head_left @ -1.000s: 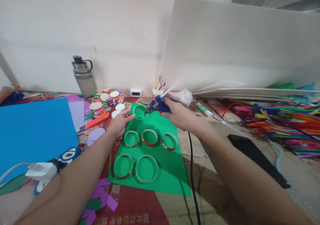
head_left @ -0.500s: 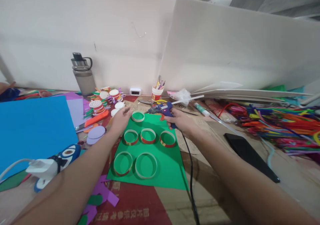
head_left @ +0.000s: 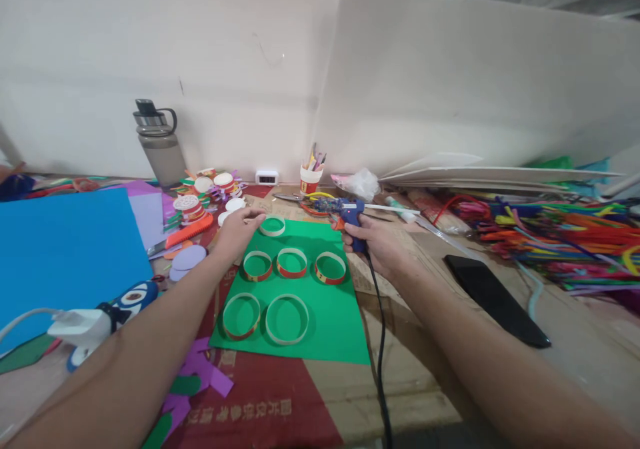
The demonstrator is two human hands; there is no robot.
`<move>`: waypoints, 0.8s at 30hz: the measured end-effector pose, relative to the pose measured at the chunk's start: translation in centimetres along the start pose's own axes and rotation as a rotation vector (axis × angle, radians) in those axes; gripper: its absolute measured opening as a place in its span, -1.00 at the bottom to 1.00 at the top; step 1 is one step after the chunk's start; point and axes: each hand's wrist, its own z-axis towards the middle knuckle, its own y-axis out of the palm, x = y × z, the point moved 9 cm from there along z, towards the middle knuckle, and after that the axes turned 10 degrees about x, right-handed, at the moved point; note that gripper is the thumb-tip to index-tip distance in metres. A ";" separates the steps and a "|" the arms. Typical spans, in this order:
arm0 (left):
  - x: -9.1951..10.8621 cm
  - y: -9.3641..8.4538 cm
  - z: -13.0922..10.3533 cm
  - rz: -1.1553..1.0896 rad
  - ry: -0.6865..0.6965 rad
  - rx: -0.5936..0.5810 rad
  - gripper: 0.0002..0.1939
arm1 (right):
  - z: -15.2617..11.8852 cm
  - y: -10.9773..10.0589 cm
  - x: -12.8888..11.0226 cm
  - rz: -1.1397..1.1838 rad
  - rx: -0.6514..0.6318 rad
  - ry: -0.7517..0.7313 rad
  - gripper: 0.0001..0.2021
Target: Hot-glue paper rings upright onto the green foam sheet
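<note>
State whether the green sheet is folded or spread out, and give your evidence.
Spread out: the green sheet lies flat, both near corners showing and no fold visible, with six rings resting on it.

The right hand (head_left: 369,237) hides part of the glue gun (head_left: 352,213). Whether the left hand (head_left: 241,230) touches the farthest ring (head_left: 273,233) is unclear. The left edge cuts off the blue sheet (head_left: 70,249), the bottom edge the black cord (head_left: 381,349).

Right hand (head_left: 376,241) and blue glue gun (head_left: 353,217) drawn rightward from the farthest ring (head_left: 273,232), gun now nearly level
</note>
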 end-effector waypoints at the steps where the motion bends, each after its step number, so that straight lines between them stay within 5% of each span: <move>1: 0.5 0.2 -0.1 0.001 0.012 -0.033 -0.81 | 0.0 -0.1 0.1 -0.004 0.001 0.000 -0.67; 6: 3.9 2.4 -1.6 0.017 0.114 -0.369 -0.73 | 0.1 0.0 -0.4 0.069 -0.036 -0.023 -0.69; 11: 6.3 4.9 -6.0 0.166 0.203 -0.870 -0.81 | 0.6 -0.7 -0.6 0.103 -0.008 -0.045 -0.67; 15: 7.1 5.7 -9.1 0.314 0.267 -1.101 -0.78 | 0.9 -0.9 -0.4 0.112 0.003 -0.047 -0.65; 19: 7.0 6.2 -11.2 0.425 0.298 -1.252 -0.78 | 0.8 -0.8 -0.3 0.095 0.000 -0.038 -0.63; 24: 6.9 6.7 -11.6 0.506 0.342 -1.217 -0.87 | 0.8 -0.8 -0.6 0.026 0.017 -0.064 -0.62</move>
